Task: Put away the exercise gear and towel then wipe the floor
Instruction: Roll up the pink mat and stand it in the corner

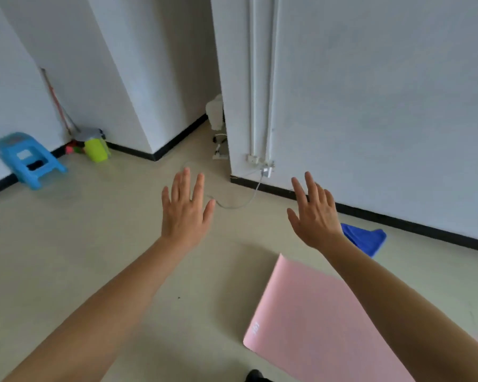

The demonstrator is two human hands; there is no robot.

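A pink exercise mat (315, 326) lies flat on the beige floor at the lower right, partly under my right forearm. A blue towel (366, 239) is crumpled on the floor near the wall, just right of my right hand (315, 213). My left hand (185, 210) is stretched out over bare floor, left of the mat. Both hands hover palm down with fingers spread and hold nothing.
A blue plastic stool (29, 159) stands by the left wall. A green bucket (95, 150) and a red-handled mop (58, 106) sit in the far corner. A white cable (240, 202) runs from a wall socket (267, 170) across the floor. White pipes (261, 78) climb the wall.
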